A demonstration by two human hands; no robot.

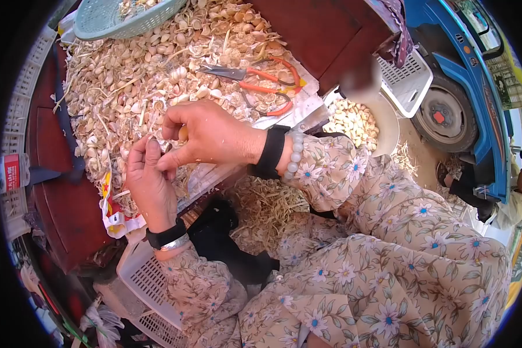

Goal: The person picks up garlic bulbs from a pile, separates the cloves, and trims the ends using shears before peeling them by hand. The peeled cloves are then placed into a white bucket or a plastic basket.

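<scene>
My left hand (149,182) is closed over the front part of the garlic heap, its thumb and fingertips pinching a garlic clove that is mostly hidden. Coming in from the right, my right hand (209,134) has its thumb against the left fingertips and its fingers curled. A small yellowish piece, seemingly a garlic clove (183,133), shows within that curl. Beneath and behind both hands spreads a heap of unpeeled garlic cloves (151,64) with loose skins and dry stalks. Orange-handled scissors (255,81) lie on the heap beyond my right hand, blades pointing left.
A pale green basket (127,30) stands at the far edge of the heap. To the right, a bowl (388,124) holds peeled garlic cloves (354,123). White crates (409,81) and a blue vehicle (464,87) are farther right. Another person's dark-clad leg (472,197) shows there.
</scene>
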